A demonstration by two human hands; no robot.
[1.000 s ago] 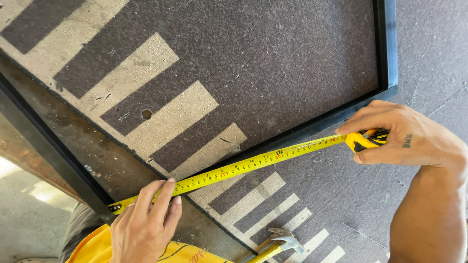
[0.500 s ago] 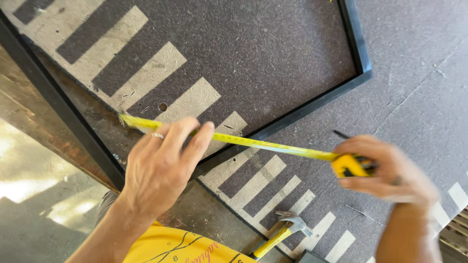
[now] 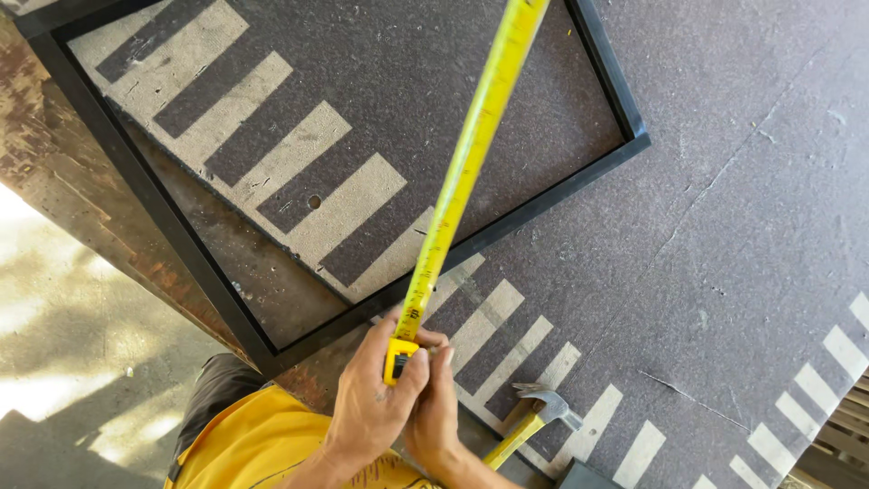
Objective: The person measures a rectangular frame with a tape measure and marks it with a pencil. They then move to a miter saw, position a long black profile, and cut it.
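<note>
My left hand and my right hand are pressed together near the bottom middle, both closed around the yellow tape measure case. The yellow blade runs from the case up and slightly right, across a black rectangular metal frame, and leaves the top of the picture. Its far end is out of sight. The frame lies flat on a dark worktop marked with pale stripes. The case sits just outside the frame's near rail.
A hammer with a yellow handle lies on the worktop just right of my hands. A grey box corner shows at the bottom edge. The worktop's worn edge drops to sunlit concrete floor on the left. Wooden slats sit bottom right.
The tape was stretched along the frame's near rail between my separated hands. My hands have come together at the case, and the blade now points away across the frame.
</note>
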